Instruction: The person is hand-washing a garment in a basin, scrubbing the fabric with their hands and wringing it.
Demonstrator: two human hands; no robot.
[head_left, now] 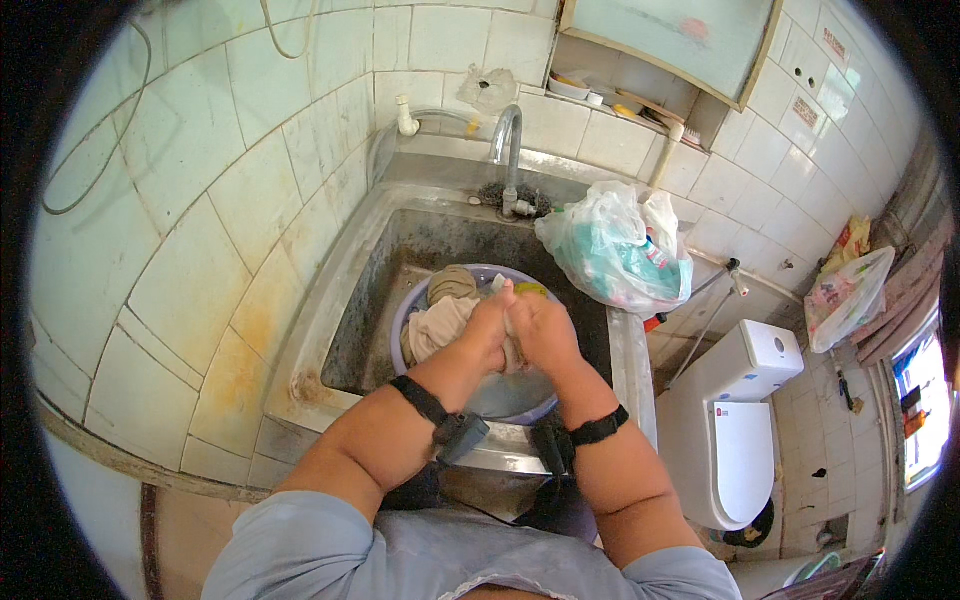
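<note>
Pale beige, the soft fabric cloth (440, 327) lies bunched inside a round lavender plastic basin (398, 328), which sits within a stained grey metal sink (630, 385). We judge it limp and pliable, with nothing fragile about it, though any water it has soaked up would make it heavier than it looks and rather slippery. A thick gathered fold should give us a better grip than a single thin edge, with the hands close together so that the loose part does not drag.

Our left hand (489, 332) and right hand (546, 330) are drawn close over the basin, their fingers curled around a bunched length of fabric that shows between and below them. We cannot tell whether that length is one piece with the beige heap beside the left hand, nor how the hidden fingertips press.

The cloth looks crumpled, with deep soft folds and no flat panel showing. Behind it sits a rolled olive-brown fabric bundle (452, 284), and a small yellow-green piece (531, 289) peeks out beyond the hands. Greyish, cloudy-looking water (497, 398) shows toward the near side of the basin.
</note>
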